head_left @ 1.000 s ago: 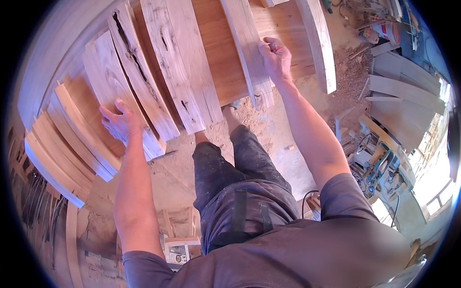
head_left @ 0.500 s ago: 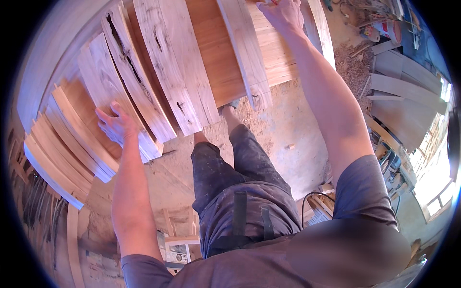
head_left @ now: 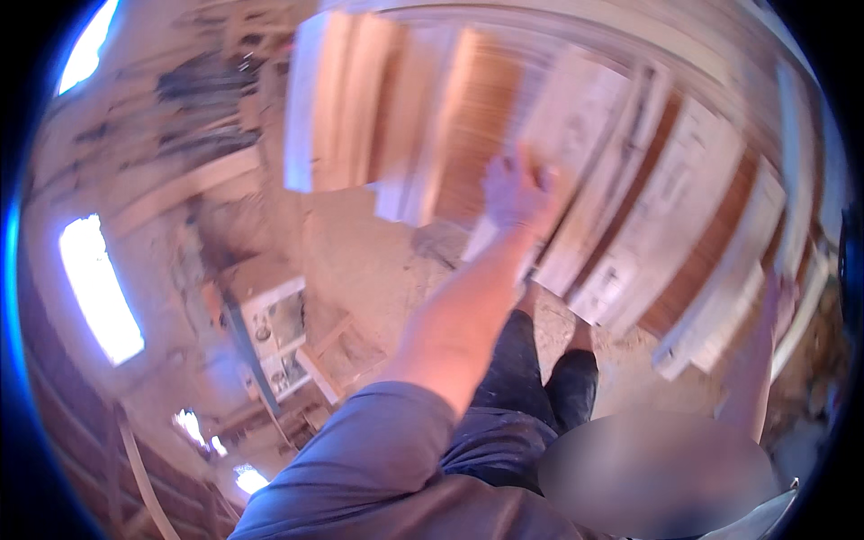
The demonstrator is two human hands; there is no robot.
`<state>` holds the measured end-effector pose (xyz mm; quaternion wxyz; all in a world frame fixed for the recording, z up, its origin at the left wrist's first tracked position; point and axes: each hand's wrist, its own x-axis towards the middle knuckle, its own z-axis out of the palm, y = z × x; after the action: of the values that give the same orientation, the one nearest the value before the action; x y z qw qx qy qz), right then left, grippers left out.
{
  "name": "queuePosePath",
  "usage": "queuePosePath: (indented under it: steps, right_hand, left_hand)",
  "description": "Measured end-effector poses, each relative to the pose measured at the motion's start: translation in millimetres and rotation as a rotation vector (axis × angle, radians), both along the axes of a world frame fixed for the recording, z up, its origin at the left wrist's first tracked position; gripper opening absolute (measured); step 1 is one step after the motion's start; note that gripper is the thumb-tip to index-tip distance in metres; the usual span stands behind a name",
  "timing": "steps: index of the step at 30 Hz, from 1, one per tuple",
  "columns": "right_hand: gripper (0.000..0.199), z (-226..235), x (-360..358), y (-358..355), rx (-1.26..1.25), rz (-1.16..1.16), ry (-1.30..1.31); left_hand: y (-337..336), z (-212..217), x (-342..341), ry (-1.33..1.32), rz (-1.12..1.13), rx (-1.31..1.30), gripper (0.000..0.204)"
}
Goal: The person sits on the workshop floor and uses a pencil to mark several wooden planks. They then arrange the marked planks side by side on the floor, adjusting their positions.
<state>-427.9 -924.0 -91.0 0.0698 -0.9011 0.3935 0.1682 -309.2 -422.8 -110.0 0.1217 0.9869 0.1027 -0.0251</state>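
View has swung hard left vs a sec ago, all blurred. Left hand (head_left: pixel 520 191) now flat w/ fingers spread on a pale rough-sawn wood plank (head_left: pixel 576 171) leaning in the stack; right hand (head_left: pixel 779 301) at the stack's far-right boards, grip can't tell. Sorting seems ongoing.

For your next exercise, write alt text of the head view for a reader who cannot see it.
A person's left hand presses flat against pale, weathered wooden boards leaning in a row, while the right hand touches a board near the picture's right edge. The picture is motion-blurred; a dusty floor and a cluttered workshop lie to the left.
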Motion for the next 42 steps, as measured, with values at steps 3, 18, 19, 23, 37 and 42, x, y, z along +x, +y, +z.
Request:
queuePosePath:
  steps: [3,18,19,23,37,42]
  right_hand:
    - [0.062,-19.7,6.2,27.8,0.061,0.058,0.007]
    - [0.044,-16.7,-91.0,50.2,0.215,-0.199,-0.358]
    - [0.042,-12.8,-92.1,53.7,0.216,-0.203,-0.374]
    - [0.038,1.5,-61.4,130.3,0.029,-0.2,-0.441]
    - [0.032,66.2,-65.7,448.7,0.563,0.072,-0.403]
    - [0.033,77.3,-66.5,516.4,0.628,0.091,-0.272]
  left_hand:
    - [34.0,11.6,-10.4,0.024,0.073,0.0,0.073]
    - [29.6,33.4,-5.1,0.082,0.088,-0.251,0.074]
    - [32.2,35.0,-5.3,0.106,0.09,-0.268,0.075]
    - [35.4,28.8,-6.2,0.059,0.094,-0.267,0.073]
    - [79.4,28.5,-20.5,0.028,-0.039,-0.582,0.077]
    - [166.9,48.3,-33.6,0.028,-0.077,-0.785,0.068]
